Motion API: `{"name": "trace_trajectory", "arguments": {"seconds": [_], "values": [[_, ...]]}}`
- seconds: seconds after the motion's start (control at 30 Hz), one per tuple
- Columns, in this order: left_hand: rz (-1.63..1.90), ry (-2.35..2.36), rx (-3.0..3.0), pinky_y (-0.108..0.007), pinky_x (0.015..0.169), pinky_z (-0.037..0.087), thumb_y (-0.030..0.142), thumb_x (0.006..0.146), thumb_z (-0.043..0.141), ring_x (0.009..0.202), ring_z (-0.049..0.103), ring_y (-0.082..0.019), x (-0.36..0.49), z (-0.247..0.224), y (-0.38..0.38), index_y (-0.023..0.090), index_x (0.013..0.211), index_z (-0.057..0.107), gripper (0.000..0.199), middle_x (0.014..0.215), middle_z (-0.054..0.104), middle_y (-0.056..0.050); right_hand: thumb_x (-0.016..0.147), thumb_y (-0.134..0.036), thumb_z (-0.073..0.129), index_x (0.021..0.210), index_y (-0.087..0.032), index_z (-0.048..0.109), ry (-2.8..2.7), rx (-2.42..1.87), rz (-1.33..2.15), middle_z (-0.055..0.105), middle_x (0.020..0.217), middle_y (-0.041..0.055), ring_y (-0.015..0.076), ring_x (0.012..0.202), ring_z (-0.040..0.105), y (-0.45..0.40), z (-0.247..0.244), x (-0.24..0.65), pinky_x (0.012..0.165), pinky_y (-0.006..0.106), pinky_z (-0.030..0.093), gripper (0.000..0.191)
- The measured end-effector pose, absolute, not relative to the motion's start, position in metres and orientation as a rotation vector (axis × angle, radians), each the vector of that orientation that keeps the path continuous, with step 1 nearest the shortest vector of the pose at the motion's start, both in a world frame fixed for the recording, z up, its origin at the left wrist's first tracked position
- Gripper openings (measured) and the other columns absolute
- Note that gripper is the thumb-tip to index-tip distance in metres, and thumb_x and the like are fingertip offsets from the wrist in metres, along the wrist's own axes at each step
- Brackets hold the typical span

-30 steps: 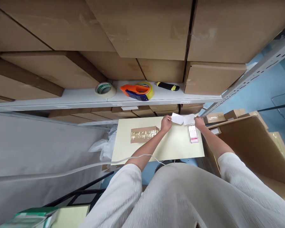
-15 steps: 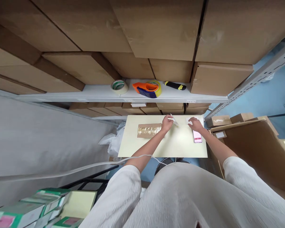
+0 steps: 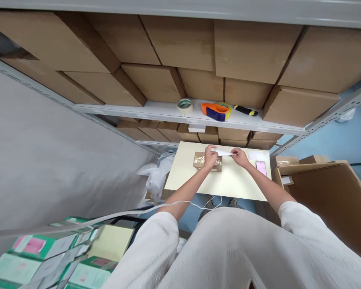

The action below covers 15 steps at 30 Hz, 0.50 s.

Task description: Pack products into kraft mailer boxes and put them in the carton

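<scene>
A small white paper slip is stretched between my two hands above the table. My left hand pinches its left end, in front of a brown cardboard box with shiny tape on top. At the slip's right end, my right hand is closed on it. The pale yellow table lies beneath. To the right of my right hand are a phone with a pink screen and, behind it, a flat white paper.
On the shelf sit a tape roll, an orange tape dispenser and a black-yellow cutter. A large open carton stands right of the table. White plastic lies at left; a cable crosses below.
My right hand has moved left from beside the phone and taken the slip's other end. The slip is now stretched out level. The camera view has shifted, showing more of the shelves.
</scene>
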<state>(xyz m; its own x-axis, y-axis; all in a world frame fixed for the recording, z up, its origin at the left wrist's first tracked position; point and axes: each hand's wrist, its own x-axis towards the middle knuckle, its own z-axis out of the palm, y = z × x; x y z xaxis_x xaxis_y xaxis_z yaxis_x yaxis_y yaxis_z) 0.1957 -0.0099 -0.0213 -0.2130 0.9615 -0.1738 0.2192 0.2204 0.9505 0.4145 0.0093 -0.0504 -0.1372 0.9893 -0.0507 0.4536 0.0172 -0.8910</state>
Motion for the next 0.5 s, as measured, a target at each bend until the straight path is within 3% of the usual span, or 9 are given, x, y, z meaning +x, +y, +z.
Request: {"name": "trace_trajectory", "arguments": {"seconds": [0.2,0.33,0.5], "values": [[1.155,1.466,1.052,-0.031,0.085,0.053,0.026,0.090,0.066,0.088,0.067,-0.019,0.136,-0.006,-0.021,0.024,0.100,0.060,0.012,0.095,0.069,-0.002,0.083,-0.041,0.063,0.090,-0.025,0.068,-1.660,-1.511,1.067,0.072,0.095,0.0029,0.0221,0.086,0.064,0.000,-0.030,0.368,0.087,0.038,0.054,0.017],[1.090,1.457,0.997,-0.031,0.081,0.052,0.029,0.091,0.065,0.083,0.068,-0.018,0.107,-0.010,-0.027,0.025,0.101,0.060,0.012,0.089,0.071,-0.001,0.081,-0.045,0.064,0.100,-0.024,0.069,-1.596,-1.544,1.124,0.061,0.077,-0.0021,0.0199,0.072,0.056,-0.008,-0.029,0.348,0.076,0.036,0.051,0.029],[1.046,1.418,1.002,-0.031,0.083,0.054,0.009,0.074,0.072,0.085,0.070,-0.018,0.085,-0.026,-0.027,0.025,0.104,0.058,0.037,0.090,0.072,-0.001,0.076,-0.045,0.069,0.111,-0.024,0.065,-1.434,-1.533,1.189,0.054,0.074,-0.0056,0.0178,0.070,0.052,-0.016,-0.035,0.328,0.068,0.031,0.047,0.042]]}}
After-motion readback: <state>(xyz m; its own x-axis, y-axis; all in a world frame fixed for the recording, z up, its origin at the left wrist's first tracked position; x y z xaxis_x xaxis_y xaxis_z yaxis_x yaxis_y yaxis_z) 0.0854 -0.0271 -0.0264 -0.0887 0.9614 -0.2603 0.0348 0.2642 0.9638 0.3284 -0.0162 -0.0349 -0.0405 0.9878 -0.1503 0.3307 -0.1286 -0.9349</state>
